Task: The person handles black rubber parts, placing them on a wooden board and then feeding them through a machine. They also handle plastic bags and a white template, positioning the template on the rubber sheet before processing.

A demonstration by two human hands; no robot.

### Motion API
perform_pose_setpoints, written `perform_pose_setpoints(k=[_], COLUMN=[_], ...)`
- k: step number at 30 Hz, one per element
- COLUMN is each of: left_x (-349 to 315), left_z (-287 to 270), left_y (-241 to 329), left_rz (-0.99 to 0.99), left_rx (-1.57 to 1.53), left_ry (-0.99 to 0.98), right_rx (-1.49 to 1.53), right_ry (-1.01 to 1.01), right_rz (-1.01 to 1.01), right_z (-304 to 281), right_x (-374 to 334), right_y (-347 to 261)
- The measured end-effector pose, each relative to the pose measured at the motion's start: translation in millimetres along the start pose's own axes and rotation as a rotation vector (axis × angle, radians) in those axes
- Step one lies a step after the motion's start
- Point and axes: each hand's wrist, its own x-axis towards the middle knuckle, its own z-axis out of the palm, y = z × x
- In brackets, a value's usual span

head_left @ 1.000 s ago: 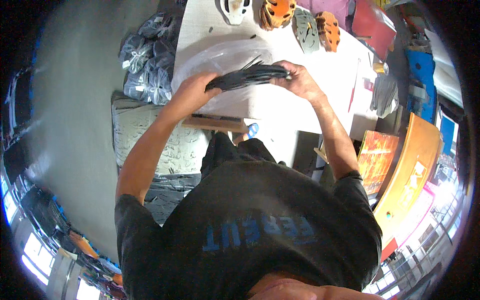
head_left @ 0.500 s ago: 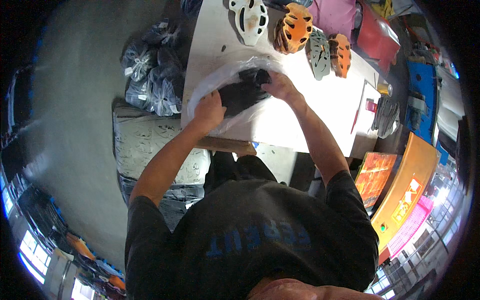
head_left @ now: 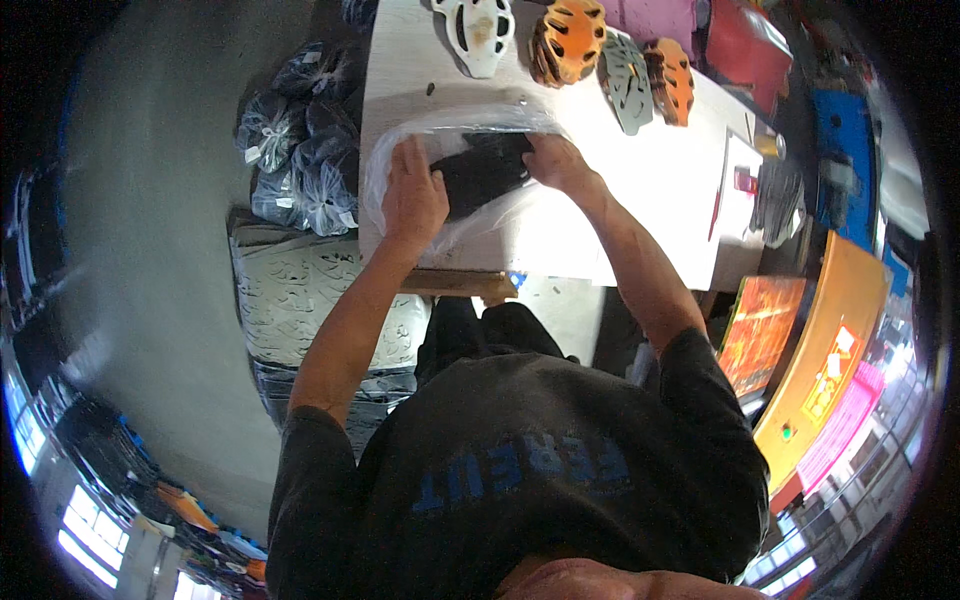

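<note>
A clear plastic bag [head_left: 478, 222] lies on the white tabletop with a stack of thin black pieces [head_left: 485, 178] inside it. My left hand [head_left: 415, 195] is at the bag's left side, fingers pointing away from me and the thumb beside the black pieces. At the right end, my right hand [head_left: 556, 162] grips the bag's edge beside the stack, its fingertips partly hidden. Between the two hands the far edge of the film is drawn nearly straight. How the left fingers hold the film is hard to see.
Beyond the bag stand a white slotted pad [head_left: 478, 38], orange slotted pads [head_left: 572, 42] and a grey one [head_left: 626, 85]. Tied bags of black pieces [head_left: 300, 150] are piled left of the table [head_left: 600, 230]. A large wrapped bale [head_left: 300, 290] sits below them.
My left hand has moved a little away from me along the bag, its fingers straighter. The bag's far edge is pulled straighter, and the black pieces lie flatter. The view has shifted slightly.
</note>
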Motion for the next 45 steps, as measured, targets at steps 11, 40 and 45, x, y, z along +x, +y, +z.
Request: perform_pose_setpoints(k=[11, 40, 45], left_x=[-28, -449, -504], left_z=[9, 206, 267], left_y=[33, 359, 454], left_rz=[0.236, 0.847, 0.755], left_rx=[0.309, -0.036, -0.152], left_ry=[-0.219, -1.411, -1.481], right_rx=[0.045, 1.084, 1.488], right_ry=[0.183, 0.637, 1.785], right_rz=[-0.072, 1.104, 1.172], right_z=[-9, 267, 277], right_x=[-51, -810, -892], right_y=[-29, -2, -2])
